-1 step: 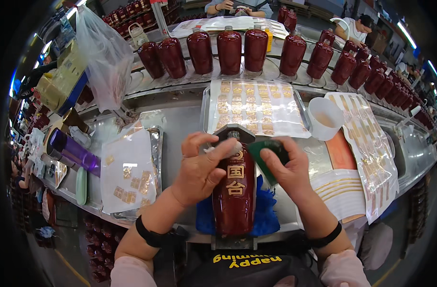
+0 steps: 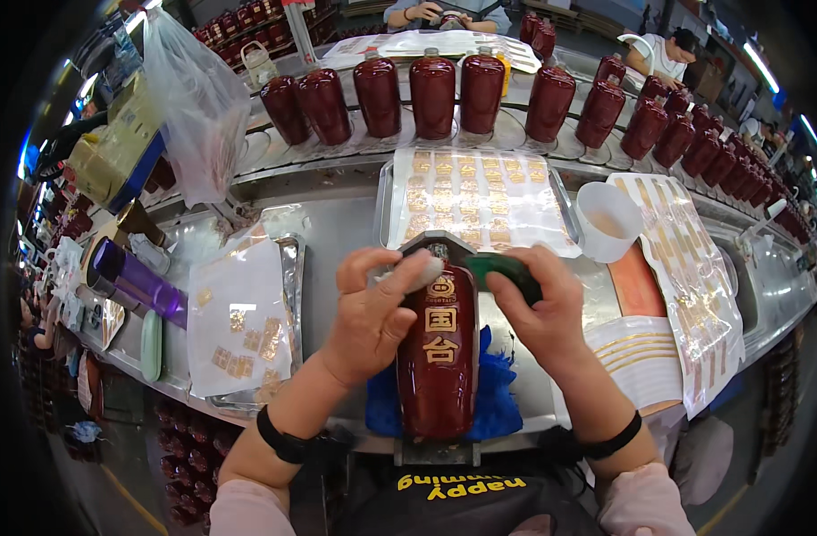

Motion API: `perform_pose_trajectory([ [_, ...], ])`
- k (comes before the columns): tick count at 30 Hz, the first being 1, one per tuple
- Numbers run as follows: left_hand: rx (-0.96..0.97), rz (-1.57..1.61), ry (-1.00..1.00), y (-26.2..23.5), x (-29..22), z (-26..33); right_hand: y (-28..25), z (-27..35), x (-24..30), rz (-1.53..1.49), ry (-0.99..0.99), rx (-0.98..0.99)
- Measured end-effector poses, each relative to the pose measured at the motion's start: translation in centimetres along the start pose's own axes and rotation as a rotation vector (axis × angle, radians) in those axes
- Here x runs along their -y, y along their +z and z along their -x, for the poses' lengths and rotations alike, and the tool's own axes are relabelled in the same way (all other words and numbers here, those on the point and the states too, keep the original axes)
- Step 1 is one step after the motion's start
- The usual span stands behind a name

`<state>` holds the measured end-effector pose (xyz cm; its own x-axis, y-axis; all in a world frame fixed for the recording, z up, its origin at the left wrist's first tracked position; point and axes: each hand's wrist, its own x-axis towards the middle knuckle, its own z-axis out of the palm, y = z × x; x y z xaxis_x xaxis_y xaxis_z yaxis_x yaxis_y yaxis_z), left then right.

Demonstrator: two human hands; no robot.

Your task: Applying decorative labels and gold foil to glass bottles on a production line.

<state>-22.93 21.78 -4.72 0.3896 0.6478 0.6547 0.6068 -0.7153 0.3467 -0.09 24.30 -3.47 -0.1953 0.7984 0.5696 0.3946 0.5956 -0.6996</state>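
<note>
A dark red glossy bottle (image 2: 437,384) with raised gold characters lies tilted toward me in a metal holder (image 2: 439,238), on a blue cloth (image 2: 498,393). My left hand (image 2: 368,308) is beside the bottle's shoulder, its thumb apart from the index finger. A whitish covering or wad is at the index fingertip, which reaches the round gold emblem (image 2: 440,287); whether it presses there I cannot tell. To the right, my right hand (image 2: 547,299) grips a flat green scraper-like piece (image 2: 506,270) between thumb and fingers. Its edge is close to the bottle's neck.
Gold stickers lie on a white sheet (image 2: 466,192) in a tray, with more sheets at left (image 2: 238,348) and right (image 2: 681,277). A white cup (image 2: 609,219) and purple bottle (image 2: 140,284) stand nearby. Red bottles (image 2: 432,96) line the conveyor; co-workers sit beyond.
The green piece has tilted flatter and its lower corner has lifted off the bottle's side. My left index finger has drawn slightly left and up, showing more of the round emblem.
</note>
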Motion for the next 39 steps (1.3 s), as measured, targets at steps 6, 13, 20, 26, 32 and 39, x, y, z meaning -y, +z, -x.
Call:
perform_pose_trajectory([
  [6, -0.129, 0.087, -0.316, 0.3, -1.8, 3.7, -0.6, -4.2, 3.7, 0.003, -0.39, 0.556],
  [13, -0.18, 0.151, -0.384, 0.4, -3.1, 6.6, -0.1, -0.2, 6.7, 0.138, -0.621, 0.676],
  [20, -0.207, 0.046, -0.146, 0.3, -3.2, 6.2, -0.9, 1.9, 4.9, 0.001, -0.41, 0.352],
  [26, -0.087, 0.068, -0.052, 0.8, -3.5, 4.0, 1.3, 4.1, 2.1, -0.529, 0.493, 0.133],
  [32, -0.088, 0.032, -0.08, 1.0, -3.6, 4.8, 1.7, 6.6, 0.0, -0.874, 0.73, 0.022],
  [39, -0.097, -0.06, -0.019, 0.1, -4.6, 5.3, 2.0, 5.1, 3.2, -0.428, 0.43, 0.042],
])
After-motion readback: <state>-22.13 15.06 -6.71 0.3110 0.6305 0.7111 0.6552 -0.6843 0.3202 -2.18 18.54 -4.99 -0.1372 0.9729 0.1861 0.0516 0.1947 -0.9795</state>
